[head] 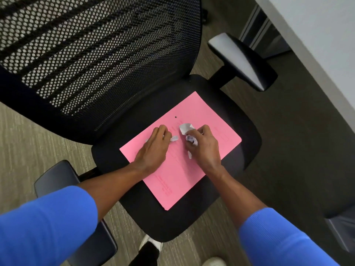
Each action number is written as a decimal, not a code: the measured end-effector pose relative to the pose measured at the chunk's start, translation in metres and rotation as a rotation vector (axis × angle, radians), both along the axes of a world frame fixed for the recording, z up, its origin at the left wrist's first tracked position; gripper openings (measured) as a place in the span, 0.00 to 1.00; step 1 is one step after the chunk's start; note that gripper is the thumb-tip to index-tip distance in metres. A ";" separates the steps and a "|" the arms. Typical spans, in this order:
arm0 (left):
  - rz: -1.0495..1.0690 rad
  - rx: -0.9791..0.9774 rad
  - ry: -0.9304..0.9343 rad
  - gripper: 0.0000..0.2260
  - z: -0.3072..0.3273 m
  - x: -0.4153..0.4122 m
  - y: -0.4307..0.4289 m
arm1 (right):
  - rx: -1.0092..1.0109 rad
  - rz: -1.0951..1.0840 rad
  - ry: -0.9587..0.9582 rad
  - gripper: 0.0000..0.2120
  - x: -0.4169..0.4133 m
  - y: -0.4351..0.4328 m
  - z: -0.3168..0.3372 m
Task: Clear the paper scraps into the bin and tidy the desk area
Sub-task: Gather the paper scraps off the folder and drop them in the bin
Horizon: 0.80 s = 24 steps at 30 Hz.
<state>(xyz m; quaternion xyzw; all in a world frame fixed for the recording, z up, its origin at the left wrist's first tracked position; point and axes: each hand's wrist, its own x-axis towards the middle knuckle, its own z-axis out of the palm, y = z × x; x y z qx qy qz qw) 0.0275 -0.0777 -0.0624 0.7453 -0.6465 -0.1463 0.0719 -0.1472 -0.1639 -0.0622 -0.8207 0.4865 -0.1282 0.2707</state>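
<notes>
A pink folder [178, 179] lies flat on the black seat [153, 219] of an office chair. My left hand [153, 148] rests palm down on the folder, its fingers curled over a small white paper scrap [174, 138] that sticks out at the fingertips. My right hand [203, 146] is closed around crumpled white paper scraps [186, 128]; one bigger piece juts out above the fingers and another bit shows under the palm. No bin is in view.
The chair's mesh backrest [96, 50] fills the upper left; its armrests [242, 60] stand at the upper right and lower left. A white desk edge [315, 39] runs along the right. Carpet lies below, with my shoes [151, 246] at the bottom.
</notes>
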 end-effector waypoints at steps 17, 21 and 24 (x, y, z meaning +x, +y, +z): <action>0.110 -0.120 0.101 0.06 0.013 -0.093 0.028 | 0.125 -0.597 -0.374 0.13 -0.131 0.074 0.021; 0.275 -0.132 0.008 0.07 0.014 -0.093 0.036 | 0.145 -0.648 -0.374 0.11 -0.156 0.092 0.014; 0.343 -0.071 -0.044 0.08 0.013 -0.091 0.043 | 0.164 -0.665 -0.369 0.11 -0.166 0.106 0.010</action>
